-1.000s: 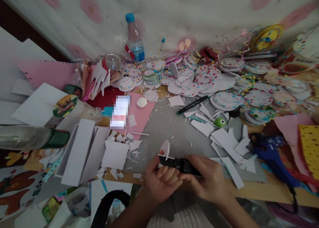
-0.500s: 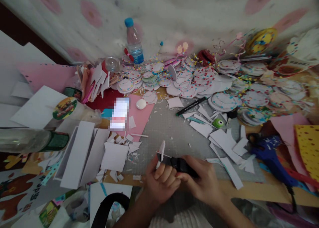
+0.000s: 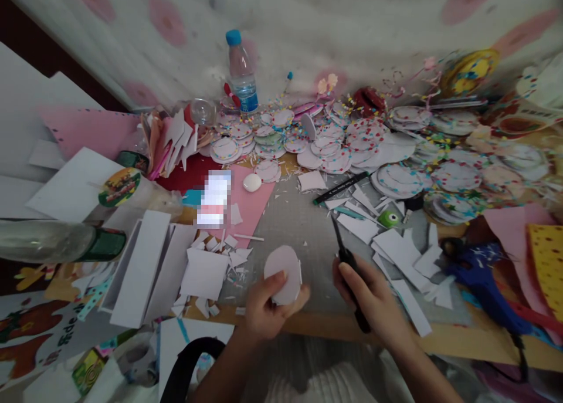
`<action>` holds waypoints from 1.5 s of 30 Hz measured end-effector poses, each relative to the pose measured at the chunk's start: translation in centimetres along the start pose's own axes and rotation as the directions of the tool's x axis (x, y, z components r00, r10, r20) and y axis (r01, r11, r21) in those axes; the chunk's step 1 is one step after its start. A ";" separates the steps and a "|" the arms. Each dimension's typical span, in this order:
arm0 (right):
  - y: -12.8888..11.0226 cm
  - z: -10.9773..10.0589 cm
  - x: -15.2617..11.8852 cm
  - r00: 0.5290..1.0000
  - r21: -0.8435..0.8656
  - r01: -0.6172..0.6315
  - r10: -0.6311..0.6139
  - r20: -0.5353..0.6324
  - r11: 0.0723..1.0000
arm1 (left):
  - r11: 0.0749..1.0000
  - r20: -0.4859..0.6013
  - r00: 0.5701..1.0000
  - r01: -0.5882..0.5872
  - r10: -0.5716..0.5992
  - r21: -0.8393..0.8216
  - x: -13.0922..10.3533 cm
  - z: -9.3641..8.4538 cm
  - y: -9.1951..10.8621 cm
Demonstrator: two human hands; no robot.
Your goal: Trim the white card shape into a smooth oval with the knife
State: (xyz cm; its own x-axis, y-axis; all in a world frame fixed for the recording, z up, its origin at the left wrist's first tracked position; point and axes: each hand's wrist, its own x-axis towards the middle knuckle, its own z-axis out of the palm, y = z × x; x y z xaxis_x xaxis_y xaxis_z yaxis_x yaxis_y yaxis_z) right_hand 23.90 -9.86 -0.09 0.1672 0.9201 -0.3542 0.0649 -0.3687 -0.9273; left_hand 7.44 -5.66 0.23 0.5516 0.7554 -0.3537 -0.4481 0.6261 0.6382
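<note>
Near the front edge of the grey cutting mat (image 3: 303, 221), my left hand (image 3: 268, 309) pinches a pale oval disc (image 3: 282, 271), its flat face turned up towards me. A thin strip shows along the disc's right edge. My right hand (image 3: 372, 294) is wrapped round a black-handled knife (image 3: 346, 253), whose dark, narrow blade points up and away over the mat. Knife and disc are apart, with a stretch of mat between them. To the right lie white cut pieces (image 3: 402, 253) and a black marker (image 3: 341, 188).
Piled white discs with coloured dots (image 3: 325, 145) line the back, beside a water bottle (image 3: 241, 74). White card boxes (image 3: 141, 268) stand at left. A blue glue gun (image 3: 484, 280) lies at right. A phone (image 3: 214, 197) rests on pink paper (image 3: 259, 206).
My hands have moved apart. The disc, edge-on before, now faces up in my left hand; my right hand has carried the knife to the right, its blade now pointing away.
</note>
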 end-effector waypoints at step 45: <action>-0.1 0.5 0.4 0.961 -0.313 0.277 -0.255 0.112 0.908 | 0.577 -0.119 0.963 0.242 -0.243 0.780 -0.2 -0.6 1.3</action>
State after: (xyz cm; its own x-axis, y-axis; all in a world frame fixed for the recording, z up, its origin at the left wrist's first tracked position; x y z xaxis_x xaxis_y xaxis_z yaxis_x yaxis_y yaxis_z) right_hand 23.44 -9.42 -0.23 0.0337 0.9925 -0.1176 0.4132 -0.1210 -0.9026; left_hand 6.34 -4.89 0.76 0.5565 0.5982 -0.5766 0.4237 0.3927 0.8163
